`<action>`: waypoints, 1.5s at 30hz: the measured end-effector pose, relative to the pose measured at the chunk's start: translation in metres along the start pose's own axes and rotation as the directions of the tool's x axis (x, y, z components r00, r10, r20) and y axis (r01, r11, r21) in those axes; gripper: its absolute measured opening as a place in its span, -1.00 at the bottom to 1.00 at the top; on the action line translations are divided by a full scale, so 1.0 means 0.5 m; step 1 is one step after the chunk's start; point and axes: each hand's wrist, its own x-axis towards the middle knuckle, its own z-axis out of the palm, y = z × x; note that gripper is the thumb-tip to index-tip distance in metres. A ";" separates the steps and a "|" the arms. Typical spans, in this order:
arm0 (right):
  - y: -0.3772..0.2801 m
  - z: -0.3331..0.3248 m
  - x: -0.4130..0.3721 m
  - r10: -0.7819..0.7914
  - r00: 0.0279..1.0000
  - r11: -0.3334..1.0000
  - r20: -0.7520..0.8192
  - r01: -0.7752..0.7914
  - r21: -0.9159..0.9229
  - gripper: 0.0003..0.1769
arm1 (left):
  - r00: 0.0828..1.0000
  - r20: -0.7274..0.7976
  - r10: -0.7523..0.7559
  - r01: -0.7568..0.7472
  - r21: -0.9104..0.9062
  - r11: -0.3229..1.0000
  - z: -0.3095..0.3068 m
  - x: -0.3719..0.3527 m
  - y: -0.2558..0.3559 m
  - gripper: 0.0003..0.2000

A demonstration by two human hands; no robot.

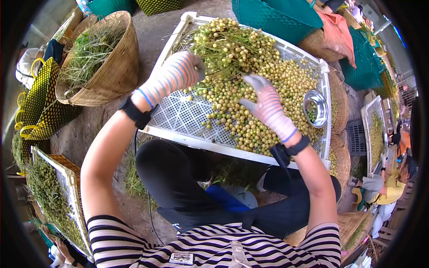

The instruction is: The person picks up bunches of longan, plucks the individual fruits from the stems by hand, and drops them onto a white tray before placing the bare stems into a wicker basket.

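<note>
- Left hand (178,71) is up over the far left part of the tray (174,114), striped glove on, back of the hand showing. Its fingers are curled well in, right beside the stems. Can't tell if they've actually got hold of one.
- Right hand (270,107) comes in from the right side, over the loose berries (250,120), pointing up and left. Fingers are spread pretty wide with a clear gap to the thumb, and I can't see anything gripped.
- Containers, going across: yellow-and-black bags (40,98) way over on the left, then a wicker basket (114,69) tipped at an angle with green stalks (91,56) in it.
- The tray in the middle is white plastic with a lattice bottom. Bare mesh at the near left, berries over most of the rest.
- Teal basket (277,18) sits just past the far edge.
- Steel bowl (318,107) is at the tray's right end, shiny, with some greenish berries down inside.
- As for the berries themselves: small, round, mostly yellowish tan with green ones mixed in. At the far side there's a bunch (232,47) heaped up, thin green stems tangled through it; toward the middle and right they're mostly loose.
</note>
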 end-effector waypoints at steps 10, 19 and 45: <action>-0.050 0.046 0.117 0.073 0.995 0.896 -0.074 -0.033 0.442 -0.75 | 0.997 -0.071 -0.004 -0.047 -0.701 0.711 -0.113 -0.057 0.115 -0.60; 0.000 -0.024 0.045 -0.008 0.716 0.672 0.698 -0.513 0.534 -0.68 | 0.996 -0.087 -0.023 -0.047 -0.720 0.692 0.071 -0.029 0.130 -0.72; 0.180 -0.050 -0.064 0.070 0.893 0.989 0.445 -0.121 0.086 -0.22 | 0.948 -0.218 -0.233 -0.084 -0.875 0.476 0.115 0.001 0.173 -0.77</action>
